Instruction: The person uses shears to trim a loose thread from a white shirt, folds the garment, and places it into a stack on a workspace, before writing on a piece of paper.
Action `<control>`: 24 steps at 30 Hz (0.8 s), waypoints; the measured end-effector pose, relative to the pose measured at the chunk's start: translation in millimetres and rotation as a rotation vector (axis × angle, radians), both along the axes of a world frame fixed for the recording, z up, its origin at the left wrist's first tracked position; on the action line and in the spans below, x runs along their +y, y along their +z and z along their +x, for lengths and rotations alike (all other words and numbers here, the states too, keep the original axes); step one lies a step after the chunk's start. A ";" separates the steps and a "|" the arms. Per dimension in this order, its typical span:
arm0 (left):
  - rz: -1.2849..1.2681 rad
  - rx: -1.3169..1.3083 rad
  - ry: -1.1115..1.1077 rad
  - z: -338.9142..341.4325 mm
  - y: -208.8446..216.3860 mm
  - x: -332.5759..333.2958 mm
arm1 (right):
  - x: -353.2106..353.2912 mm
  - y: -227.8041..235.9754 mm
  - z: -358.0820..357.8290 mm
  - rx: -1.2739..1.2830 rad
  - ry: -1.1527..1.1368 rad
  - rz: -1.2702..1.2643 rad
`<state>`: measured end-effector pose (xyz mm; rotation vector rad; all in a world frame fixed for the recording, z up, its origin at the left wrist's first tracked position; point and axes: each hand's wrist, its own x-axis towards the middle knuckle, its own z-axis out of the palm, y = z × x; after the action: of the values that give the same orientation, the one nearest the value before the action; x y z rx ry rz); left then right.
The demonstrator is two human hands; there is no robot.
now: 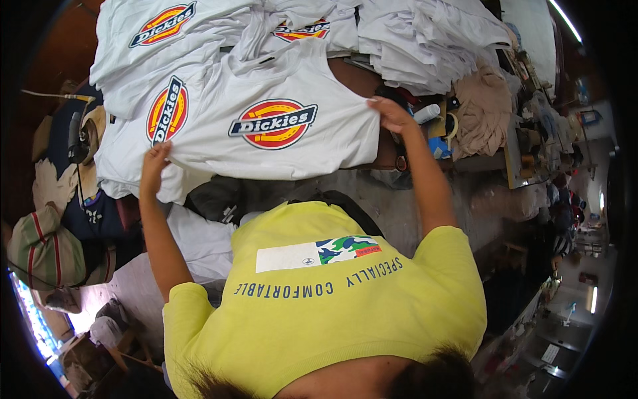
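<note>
At 12 o'clock lies a heap of folded white cloth [425, 40]. At 3 o'clock a beige garment [482, 110] hangs over the table edge. At 9 o'clock sits a striped green bag [46, 249], above it dark navy fabric [63, 133].

Both bare arms reach forward, spread wide apart. Left hand [154, 166] on outstretched arm, fingers curled down, grip pinched closed. Right hand [392, 114] further out, elbow slightly bent, palm down, fingers also pinched closed.
</note>
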<state>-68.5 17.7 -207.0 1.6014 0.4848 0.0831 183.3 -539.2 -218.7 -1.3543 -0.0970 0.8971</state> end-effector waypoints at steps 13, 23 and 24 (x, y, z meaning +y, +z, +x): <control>0.049 -0.850 0.146 18.4 274.0 60.2 | -104.9 317.1 8.6 -0.989 -0.186 0.451; -0.162 -0.583 0.102 30.8 272.6 -29.7 | -47.7 322.3 -46.0 -0.872 -0.364 0.319; -0.044 -0.580 0.026 27.0 255.1 -27.6 | -62.3 306.7 -42.2 -0.905 -0.325 0.190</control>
<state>-41.5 -9.9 48.1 1.4441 0.0543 0.5357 141.0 -601.5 88.0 -1.4495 -0.6203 -0.0452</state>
